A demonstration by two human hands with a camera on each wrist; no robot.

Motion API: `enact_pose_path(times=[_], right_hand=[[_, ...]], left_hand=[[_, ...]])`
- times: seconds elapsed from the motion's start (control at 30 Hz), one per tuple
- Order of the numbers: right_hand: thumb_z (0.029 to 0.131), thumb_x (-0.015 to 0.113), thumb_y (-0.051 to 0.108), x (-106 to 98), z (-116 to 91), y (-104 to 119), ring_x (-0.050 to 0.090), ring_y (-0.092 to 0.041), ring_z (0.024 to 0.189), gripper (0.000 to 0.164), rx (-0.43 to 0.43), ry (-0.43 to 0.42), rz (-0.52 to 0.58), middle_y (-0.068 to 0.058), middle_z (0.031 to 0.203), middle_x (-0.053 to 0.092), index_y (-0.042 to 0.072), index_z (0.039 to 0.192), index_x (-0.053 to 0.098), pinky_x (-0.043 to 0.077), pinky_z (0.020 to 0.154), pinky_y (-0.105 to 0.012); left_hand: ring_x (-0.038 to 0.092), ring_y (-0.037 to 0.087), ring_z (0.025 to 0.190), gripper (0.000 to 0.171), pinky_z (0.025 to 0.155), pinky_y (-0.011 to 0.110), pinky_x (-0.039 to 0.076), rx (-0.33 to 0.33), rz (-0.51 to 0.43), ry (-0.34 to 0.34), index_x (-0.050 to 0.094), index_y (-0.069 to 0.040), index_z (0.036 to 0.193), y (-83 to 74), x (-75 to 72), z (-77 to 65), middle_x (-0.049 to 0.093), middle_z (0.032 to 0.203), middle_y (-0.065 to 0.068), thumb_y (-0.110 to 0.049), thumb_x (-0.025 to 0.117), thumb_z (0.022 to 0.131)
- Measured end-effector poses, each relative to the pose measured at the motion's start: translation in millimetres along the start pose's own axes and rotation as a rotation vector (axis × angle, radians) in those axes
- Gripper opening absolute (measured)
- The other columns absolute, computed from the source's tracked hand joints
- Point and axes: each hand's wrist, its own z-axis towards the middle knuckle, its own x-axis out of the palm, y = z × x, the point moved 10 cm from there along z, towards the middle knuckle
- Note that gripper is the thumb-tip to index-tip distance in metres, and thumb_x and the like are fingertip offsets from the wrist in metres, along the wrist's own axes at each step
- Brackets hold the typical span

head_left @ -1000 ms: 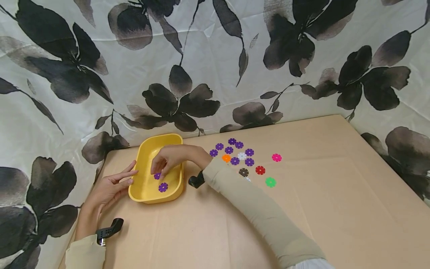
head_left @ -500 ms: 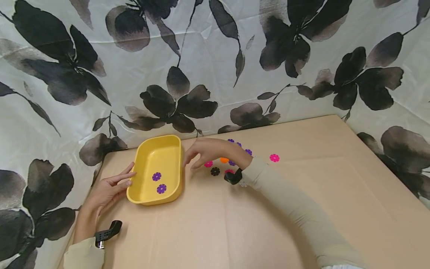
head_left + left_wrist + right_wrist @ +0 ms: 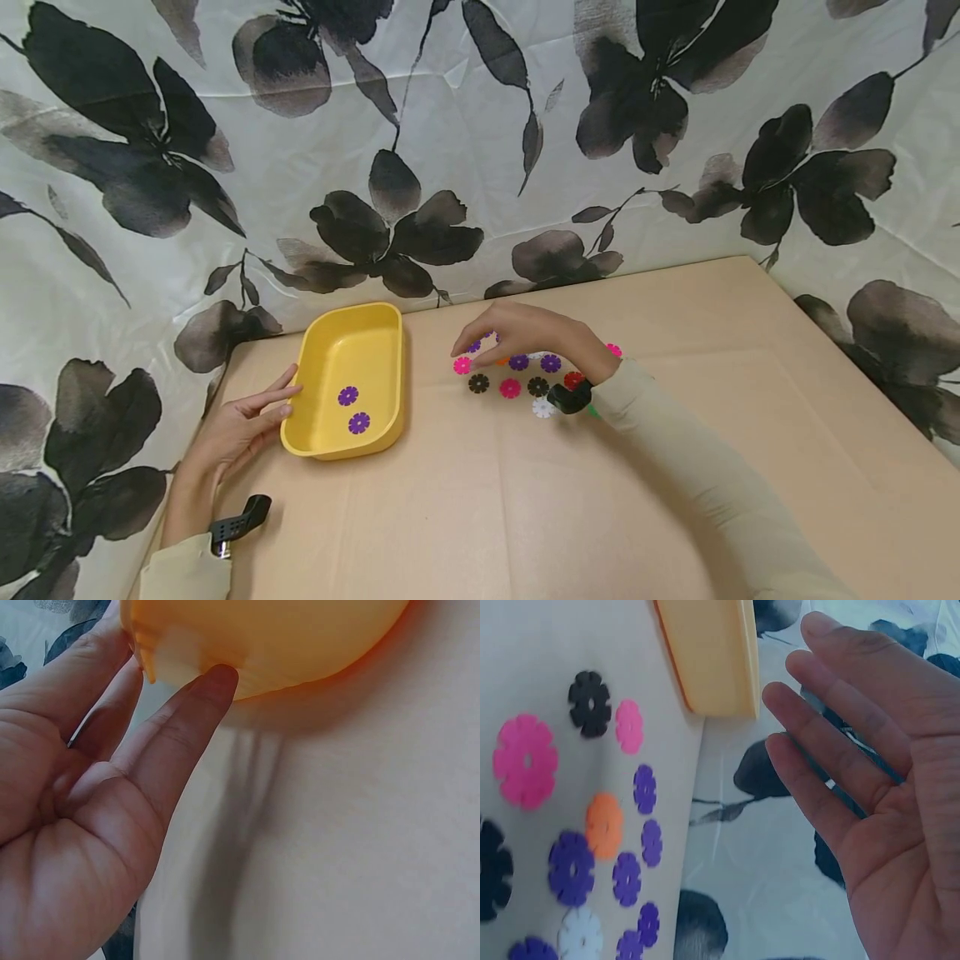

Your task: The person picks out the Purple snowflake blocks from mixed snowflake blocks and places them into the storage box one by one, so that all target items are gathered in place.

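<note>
The yellow tray point(image 3: 345, 346) stands at the left of the table with two purple notched discs point(image 3: 359, 423) inside. My left hand point(image 3: 242, 425) touches its left side with fingers extended; in the left wrist view a fingertip point(image 3: 221, 679) presses the tray wall point(image 3: 300, 645). Over the loose discs, right of the tray, hovers my right hand point(image 3: 525, 327), its fingers relaxed and slightly bent, holding nothing. Its fingertips are close over a pink disc point(image 3: 462, 366). In the right wrist view an orange disc point(image 3: 604, 825) lies among several purple ones point(image 3: 571, 866); the hand covers some discs in the head view.
Black discs point(image 3: 478, 383), another pink disc point(image 3: 510, 388), a white disc point(image 3: 543, 407) and a red disc point(image 3: 573, 380) lie on the beige table point(image 3: 450, 500). A floral cloth point(image 3: 450, 125) hangs behind the table. A wrist camera point(image 3: 570, 398) overhangs the discs.
My right hand has left the tray's inside and moved right, over the loose discs. The two purple discs stay in the tray. My left hand keeps its place at the tray's side.
</note>
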Motion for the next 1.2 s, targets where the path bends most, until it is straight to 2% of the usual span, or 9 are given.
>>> enact_pose_path(times=[0.17, 0.2, 0.3, 0.4, 0.43, 0.57, 0.7, 0.93, 1.2], right_hand=[[0.092, 0.078, 0.022, -5, -13, -11, 0.066, -0.008, 0.116, 0.031, 0.055, -0.033, -0.023, 0.007, 0.122, 0.073, 0.018, 0.123, 0.076, 0.054, 0.101, -0.034], [0.092, 0.078, 0.021, -6, -15, -13, 0.065, -0.01, 0.118, 0.032, 0.061, -0.039, -0.025, 0.006, 0.122, 0.073, 0.018, 0.124, 0.076, 0.054, 0.102, -0.036], [0.091, 0.079, 0.019, -10, -22, -17, 0.066, -0.013, 0.112, 0.033, 0.068, -0.065, -0.032, 0.006, 0.119, 0.075, 0.019, 0.124, 0.076, 0.057, 0.096, -0.04], [0.09, 0.08, 0.019, -15, -29, -22, 0.067, -0.015, 0.111, 0.034, 0.082, -0.087, -0.038, 0.004, 0.117, 0.075, 0.018, 0.123, 0.076, 0.057, 0.095, -0.04], [0.089, 0.08, 0.021, -17, -32, -23, 0.068, -0.014, 0.11, 0.035, 0.086, -0.094, -0.045, 0.005, 0.117, 0.075, 0.018, 0.124, 0.076, 0.057, 0.095, -0.039], [0.089, 0.081, 0.024, -22, -42, -29, 0.068, -0.016, 0.115, 0.037, 0.103, -0.111, -0.058, 0.004, 0.118, 0.075, 0.018, 0.125, 0.075, 0.057, 0.098, -0.037], [0.089, 0.081, 0.024, -23, -53, -38, 0.069, -0.016, 0.112, 0.037, 0.13, -0.125, -0.047, 0.005, 0.117, 0.075, 0.019, 0.125, 0.075, 0.058, 0.094, -0.037], [0.087, 0.082, 0.017, -19, -74, -56, 0.068, -0.026, 0.116, 0.04, 0.196, -0.135, -0.009, -0.007, 0.122, 0.074, 0.011, 0.126, 0.074, 0.056, 0.097, -0.049], [0.087, 0.083, 0.02, -23, -88, -72, 0.068, -0.024, 0.116, 0.04, 0.199, -0.159, -0.039, -0.003, 0.124, 0.073, 0.011, 0.125, 0.074, 0.056, 0.099, -0.042]], left_hand=[[0.037, -0.006, 0.141, 0.056, 0.097, 0.02, 0.051, 0.021, -0.034, 0.003, 0.044, 0.002, 0.149, 0.7, 0.0, -0.8, 0.025, 0.165, -0.017, -0.01, 0.066, 0.099], [0.037, -0.006, 0.141, 0.056, 0.097, 0.02, 0.051, 0.019, -0.038, 0.001, 0.044, 0.001, 0.149, 1.1, -0.3, -0.7, 0.025, 0.164, -0.017, -0.011, 0.066, 0.099], [0.027, 0.005, 0.15, 0.057, 0.097, 0.019, 0.051, 0.008, -0.031, -0.004, 0.044, 0.0, 0.15, 1.7, -1.1, -0.2, 0.024, 0.165, -0.016, -0.012, 0.067, 0.099], [0.01, 0.024, 0.155, 0.058, 0.097, 0.019, 0.051, -0.009, -0.015, -0.009, 0.044, -0.001, 0.15, 2.1, -1.4, 0.3, 0.022, 0.166, -0.016, -0.014, 0.068, 0.099], [0.01, 0.025, 0.155, 0.058, 0.097, 0.019, 0.051, -0.011, -0.012, -0.009, 0.045, -0.001, 0.15, 2.0, -1.5, 0.4, 0.022, 0.166, -0.016, -0.014, 0.068, 0.099], [0.029, 0.004, 0.148, 0.057, 0.097, 0.02, 0.051, -0.003, -0.011, -0.004, 0.046, -0.002, 0.15, 1.9, -1.8, 0.9, 0.023, 0.166, -0.016, -0.015, 0.068, 0.099], [0.048, -0.016, 0.126, 0.055, 0.097, 0.021, 0.052, 0.028, -0.018, 0.016, 0.045, 0.0, 0.149, 1.8, -1.1, 1.8, 0.024, 0.165, -0.016, -0.012, 0.066, 0.1], [0.051, -0.019, 0.12, 0.053, 0.098, 0.024, 0.051, 0.057, -0.041, 0.047, 0.042, 0.004, 0.15, 3.9, 1.6, 0.0, 0.023, 0.166, -0.016, -0.008, 0.061, 0.102], [0.048, -0.019, 0.123, 0.054, 0.099, 0.022, 0.051, 0.035, -0.004, 0.02, 0.043, 0.002, 0.15, 2.5, -0.8, -1.0, 0.023, 0.166, -0.015, -0.012, 0.064, 0.101]])
